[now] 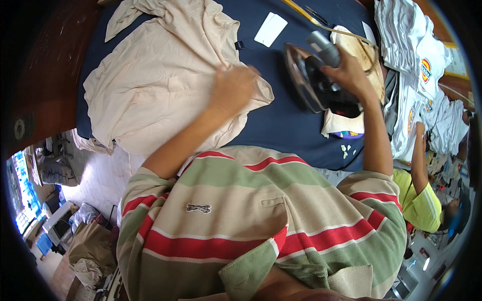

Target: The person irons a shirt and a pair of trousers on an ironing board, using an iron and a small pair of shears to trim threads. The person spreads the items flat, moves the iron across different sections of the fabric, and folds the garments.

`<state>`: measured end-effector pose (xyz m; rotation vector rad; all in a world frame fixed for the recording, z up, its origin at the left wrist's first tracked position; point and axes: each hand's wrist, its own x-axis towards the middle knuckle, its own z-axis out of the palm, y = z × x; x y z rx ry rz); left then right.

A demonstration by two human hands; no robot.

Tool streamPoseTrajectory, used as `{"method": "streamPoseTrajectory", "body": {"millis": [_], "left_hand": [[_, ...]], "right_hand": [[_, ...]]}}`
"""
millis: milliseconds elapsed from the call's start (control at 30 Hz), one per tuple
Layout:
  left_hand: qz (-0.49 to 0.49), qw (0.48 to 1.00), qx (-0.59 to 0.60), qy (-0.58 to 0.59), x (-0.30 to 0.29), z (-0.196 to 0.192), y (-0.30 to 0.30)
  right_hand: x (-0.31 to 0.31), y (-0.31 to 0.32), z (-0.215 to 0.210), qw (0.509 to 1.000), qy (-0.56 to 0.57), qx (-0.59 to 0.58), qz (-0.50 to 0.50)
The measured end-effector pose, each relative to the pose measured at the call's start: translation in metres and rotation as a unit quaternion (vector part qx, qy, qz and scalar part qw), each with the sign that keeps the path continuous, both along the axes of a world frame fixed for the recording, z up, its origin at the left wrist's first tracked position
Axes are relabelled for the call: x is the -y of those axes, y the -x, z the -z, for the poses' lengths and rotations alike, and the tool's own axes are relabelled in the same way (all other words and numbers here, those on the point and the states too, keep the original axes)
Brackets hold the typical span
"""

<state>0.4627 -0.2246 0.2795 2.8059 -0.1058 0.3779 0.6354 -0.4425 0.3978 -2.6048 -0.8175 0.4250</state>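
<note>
A beige shirt (155,70) lies crumpled on a dark blue ironing table (286,120). My left hand (232,88) presses flat on the shirt's near edge, fingers together. My right hand (346,70) grips the handle of a clothes iron (309,78), which is tipped up on its side to the right of the shirt, its metal soleplate facing left. The iron rests partly over a folded cream cloth pad (341,123).
A white card (270,29) lies on the table beyond the shirt. A stack of white printed shirts (414,45) sits at the right. Another person in a yellow-green top (424,200) reaches toward that pile. A long yellow ruler (311,20) runs along the far edge.
</note>
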Motion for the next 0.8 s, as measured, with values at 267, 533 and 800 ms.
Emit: {"method": "streamPoseTrajectory", "body": {"millis": [267,533,800], "left_hand": [[0.061,0.991,0.046,-0.111,-0.119,0.016,-0.088],[0.179,0.917,-0.131,-0.333,-0.110,-0.009,-0.147],[0.151,0.951,-0.252,-0.090,-0.130,-0.023,-0.147]], "right_hand": [[0.103,-0.068,-0.004,0.985,0.010,-0.004,0.171],[0.135,-0.099,0.041,0.898,0.163,0.385,0.137],[-0.045,0.109,0.128,0.996,-0.041,-0.079,-0.033]]}}
